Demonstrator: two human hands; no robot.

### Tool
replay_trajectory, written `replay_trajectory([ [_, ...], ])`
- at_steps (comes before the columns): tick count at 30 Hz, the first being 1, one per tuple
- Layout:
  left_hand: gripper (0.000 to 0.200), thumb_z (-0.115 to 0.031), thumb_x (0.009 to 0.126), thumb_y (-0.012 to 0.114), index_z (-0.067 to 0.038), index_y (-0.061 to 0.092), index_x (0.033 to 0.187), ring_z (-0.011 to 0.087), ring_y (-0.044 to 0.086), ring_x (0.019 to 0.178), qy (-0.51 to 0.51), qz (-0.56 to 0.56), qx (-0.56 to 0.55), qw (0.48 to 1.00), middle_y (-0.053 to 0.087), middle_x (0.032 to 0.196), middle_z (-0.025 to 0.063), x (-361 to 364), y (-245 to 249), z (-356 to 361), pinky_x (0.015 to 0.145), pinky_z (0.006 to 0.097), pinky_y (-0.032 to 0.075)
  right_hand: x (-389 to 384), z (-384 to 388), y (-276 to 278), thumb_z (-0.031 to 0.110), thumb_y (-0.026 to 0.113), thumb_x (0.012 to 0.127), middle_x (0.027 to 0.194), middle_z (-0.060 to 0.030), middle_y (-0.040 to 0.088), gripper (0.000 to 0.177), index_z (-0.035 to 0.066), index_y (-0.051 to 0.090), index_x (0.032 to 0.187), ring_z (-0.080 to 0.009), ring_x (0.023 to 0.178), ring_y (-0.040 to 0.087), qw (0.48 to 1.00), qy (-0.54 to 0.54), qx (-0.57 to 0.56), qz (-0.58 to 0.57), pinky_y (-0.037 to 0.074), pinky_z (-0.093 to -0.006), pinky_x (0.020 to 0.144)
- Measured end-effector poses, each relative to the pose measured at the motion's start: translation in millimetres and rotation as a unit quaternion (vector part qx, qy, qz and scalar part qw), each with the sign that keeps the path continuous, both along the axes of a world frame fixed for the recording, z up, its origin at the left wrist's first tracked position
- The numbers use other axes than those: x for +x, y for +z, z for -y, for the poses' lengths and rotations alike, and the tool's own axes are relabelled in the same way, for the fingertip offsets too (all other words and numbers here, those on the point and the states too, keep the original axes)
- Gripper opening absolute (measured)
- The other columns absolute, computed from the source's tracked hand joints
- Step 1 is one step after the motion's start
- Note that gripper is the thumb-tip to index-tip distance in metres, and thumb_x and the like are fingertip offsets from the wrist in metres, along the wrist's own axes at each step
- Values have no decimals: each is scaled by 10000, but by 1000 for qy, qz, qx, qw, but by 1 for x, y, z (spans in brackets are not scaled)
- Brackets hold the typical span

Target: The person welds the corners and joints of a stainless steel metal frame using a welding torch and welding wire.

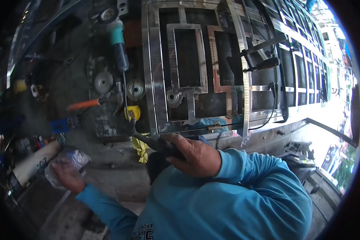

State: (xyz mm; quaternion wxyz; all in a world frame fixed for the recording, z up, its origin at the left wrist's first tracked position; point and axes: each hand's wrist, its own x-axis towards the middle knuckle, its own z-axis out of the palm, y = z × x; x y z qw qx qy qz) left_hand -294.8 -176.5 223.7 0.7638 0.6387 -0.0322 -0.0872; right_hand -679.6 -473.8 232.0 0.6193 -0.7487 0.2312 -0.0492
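Observation:
My right hand (194,155) is closed around the dark handle of a black tool (148,141). The tool's tip points up-left toward a yellow tape measure (132,112). My left hand (68,175) reaches out low on the left and grips a crumpled clear plastic bag (77,157). The bag lies beside a white tube (36,163) with dark lettering. Both arms wear blue long sleeves (244,192). What the bag holds is hidden.
A shiny metal gate frame (156,80) with rectangular bars lies ahead, with black cables (274,104) across it. Left of it are a teal-bodied angle grinder (118,44), grinding discs (103,82), an orange-handled hammer (84,105) and a yellow rag (141,149). Small clutter fills the far left.

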Motion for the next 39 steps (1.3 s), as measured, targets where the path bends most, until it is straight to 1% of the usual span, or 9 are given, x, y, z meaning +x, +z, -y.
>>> replay_trajectory([
  [7, 196, -192, 1036, 635, -28, 561, 1113, 189, 618, 902, -233, 48, 11, 971, 680, 1069, 136, 34, 6, 193, 865, 355, 508, 21, 15, 14, 91, 713, 918, 1024, -255, 683, 663, 15, 373, 1483, -421, 860, 714, 989, -138, 39, -40, 571, -450, 739],
  [13, 168, -132, 1024, 635, -58, 497, 965, 206, 649, 895, -498, 111, 109, 853, 688, 1026, 170, 2, -12, 264, 842, 377, 546, 30, -5, 24, 79, 703, 921, 924, -225, 683, 667, 43, 362, 1493, -404, 824, 718, 951, -294, -10, -93, 551, -447, 721],
  [18, 148, -48, 976, 679, -39, 534, 953, 226, 711, 875, -682, 107, 47, 722, 720, 984, 162, -14, -61, 262, 784, 361, 586, 33, -64, 44, 58, 689, 933, 919, -171, 671, 678, 81, 349, 1519, -220, 676, 642, 828, -523, -60, -194, 513, -334, 645],
  [21, 136, -51, 961, 702, -26, 569, 948, 226, 724, 829, -731, 134, 19, 669, 736, 955, 143, -11, -74, 252, 728, 348, 587, 44, -100, 68, 56, 630, 990, 961, -56, 664, 622, 96, 335, 1536, -82, 697, 568, 724, -667, -60, -167, 480, -262, 615],
  [24, 122, -56, 951, 712, -22, 596, 940, 222, 731, 814, -743, 137, -1, 655, 747, 931, 133, -10, -82, 257, 716, 344, 585, 34, -134, 80, 61, 621, 996, 980, -57, 660, 616, 119, 337, 1539, -84, 693, 573, 676, -718, -48, -157, 478, -255, 603],
  [27, 125, -57, 946, 717, -37, 599, 910, 223, 751, 803, -734, 113, -18, 670, 758, 928, 126, -39, -87, 269, 676, 344, 586, 44, -131, 105, 62, 616, 997, 1004, -52, 661, 621, 146, 334, 1544, -85, 683, 575, 653, -738, 35, -165, 477, -254, 591],
  [30, 137, -50, 932, 732, -49, 597, 909, 235, 753, 777, -709, 117, -95, 689, 756, 923, 129, -89, -110, 280, 656, 356, 585, 39, -117, 101, 76, 630, 991, 948, -37, 670, 609, 157, 361, 1530, -86, 676, 585, 667, -701, 11, -251, 481, -254, 586],
  [33, 161, -45, 918, 748, -54, 589, 890, 267, 748, 780, -693, 88, -121, 705, 752, 922, 143, -140, -133, 284, 659, 365, 586, 42, -84, 100, 91, 656, 967, 856, -50, 672, 591, 145, 407, 1501, -107, 672, 605, 685, -594, -44, -420, 495, -284, 611],
  [39, 185, -35, 864, 778, -54, 594, 852, 305, 731, 811, -708, 101, -134, 686, 732, 905, 128, -195, -166, 286, 693, 400, 592, 9, -34, 68, 125, 697, 924, 804, -119, 661, 598, 137, 451, 1469, -216, 675, 636, 725, -442, -102, -518, 518, -365, 681],
])
